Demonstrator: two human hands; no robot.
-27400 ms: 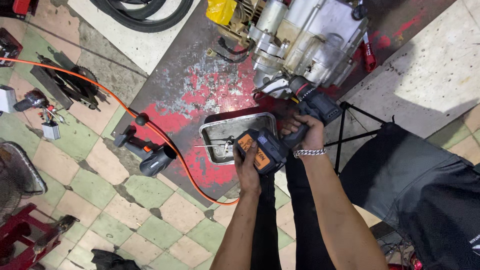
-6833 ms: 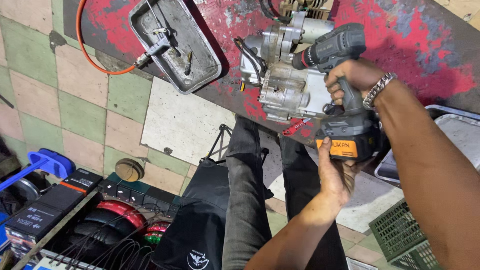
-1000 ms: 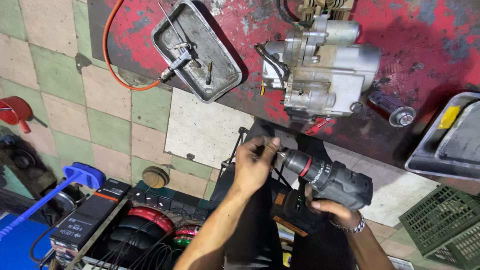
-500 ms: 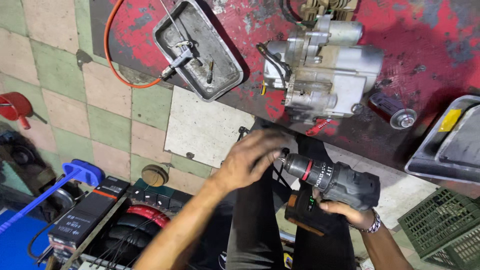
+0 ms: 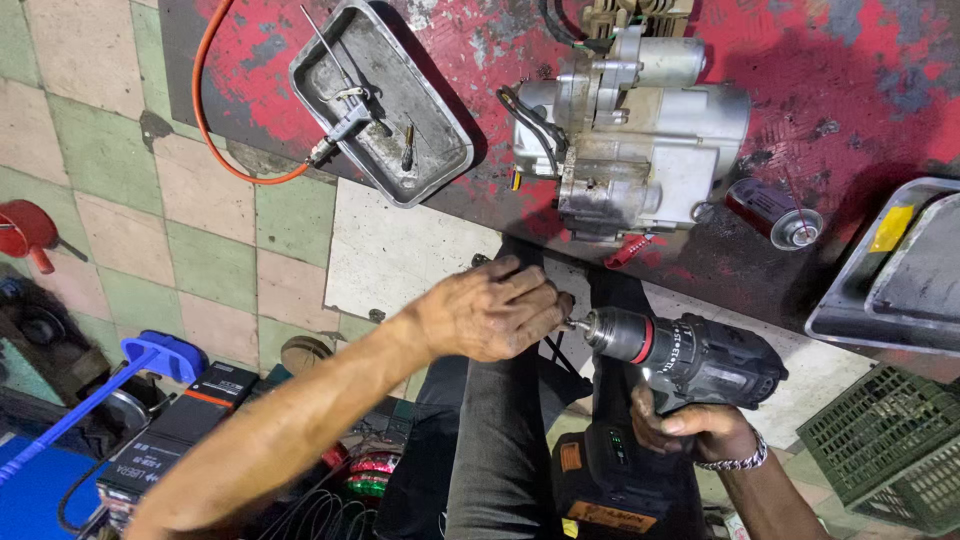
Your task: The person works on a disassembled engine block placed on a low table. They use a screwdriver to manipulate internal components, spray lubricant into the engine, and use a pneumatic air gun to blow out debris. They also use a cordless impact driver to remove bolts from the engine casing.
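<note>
Drill gripped by right hand, left hand pinching its chuck, below engine and tray.

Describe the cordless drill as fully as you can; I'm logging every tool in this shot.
The cordless drill is dark grey to black plastic with a red ring behind its silver metal chuck and an orange-marked battery pack at the foot. It lies roughly level over the person's lap, chuck pointing left. The right hand grips its handle from below, and the left hand has its fingertips at the chuck's tip. Whether a bit is fitted is hidden by those fingers.
</note>
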